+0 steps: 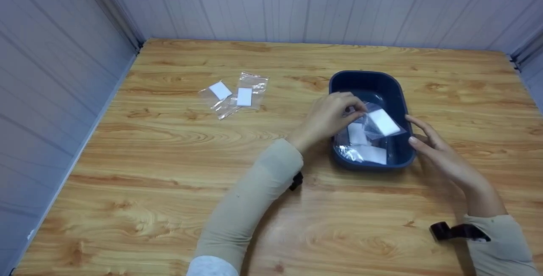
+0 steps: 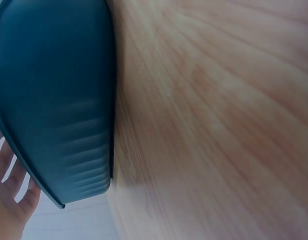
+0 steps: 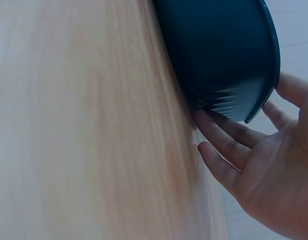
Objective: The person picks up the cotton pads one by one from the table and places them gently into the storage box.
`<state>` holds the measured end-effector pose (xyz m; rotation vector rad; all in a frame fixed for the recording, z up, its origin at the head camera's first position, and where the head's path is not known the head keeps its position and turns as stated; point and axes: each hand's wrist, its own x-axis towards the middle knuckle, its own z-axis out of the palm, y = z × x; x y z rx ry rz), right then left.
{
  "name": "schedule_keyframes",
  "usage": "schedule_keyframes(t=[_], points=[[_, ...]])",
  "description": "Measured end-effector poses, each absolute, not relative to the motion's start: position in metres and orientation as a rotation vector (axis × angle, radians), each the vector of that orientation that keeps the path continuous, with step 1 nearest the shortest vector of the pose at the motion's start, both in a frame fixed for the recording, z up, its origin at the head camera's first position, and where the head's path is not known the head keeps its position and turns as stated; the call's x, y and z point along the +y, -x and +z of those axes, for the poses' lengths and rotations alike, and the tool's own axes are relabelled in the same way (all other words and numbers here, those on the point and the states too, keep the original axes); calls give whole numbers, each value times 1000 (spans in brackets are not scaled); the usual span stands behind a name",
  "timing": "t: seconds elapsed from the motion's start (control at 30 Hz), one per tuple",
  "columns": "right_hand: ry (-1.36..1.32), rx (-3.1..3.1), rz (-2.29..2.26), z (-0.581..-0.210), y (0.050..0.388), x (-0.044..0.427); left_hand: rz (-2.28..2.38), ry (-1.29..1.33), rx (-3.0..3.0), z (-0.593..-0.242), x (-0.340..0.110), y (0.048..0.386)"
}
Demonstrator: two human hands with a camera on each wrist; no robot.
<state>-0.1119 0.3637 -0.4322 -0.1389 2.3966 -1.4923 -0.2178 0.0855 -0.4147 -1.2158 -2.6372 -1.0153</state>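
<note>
**Clear bag point(image 1: 384, 122) pinched over a blue tub point(image 1: 369, 82), wrist cams mostly get the wall**

So the left hand point(image 1: 333, 112) has a narrow grip, thumb and finger pinching one end of the bag, white insert to the right. It's above the tub's near half; can't tell if it touches the bags under it point(image 1: 373, 155). Those overlap with lots of glare, so their edges are a mess, but I make out two white inserts.

Right hand point(image 1: 449, 168) has a loose, wide grip, fingertips against the tub's right side. Two more bags point(image 1: 244, 96) overlap on the bench point(image 1: 169, 174), far left.

Both wrist views hide the tub's inside, and the left one crops that hand at the edge. Both sleeves point(image 1: 254, 195) run out of frame too.
</note>
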Motion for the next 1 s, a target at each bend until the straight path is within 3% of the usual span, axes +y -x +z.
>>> schedule_keyframes(t=[0.37,1.0], points=[[121,2415,-1473,-432,111,364,-1066,1247,-2607,-413,83,216],[126,2408,-1480,-432,111,362,-1023,1079,-2666,-406,50,218]])
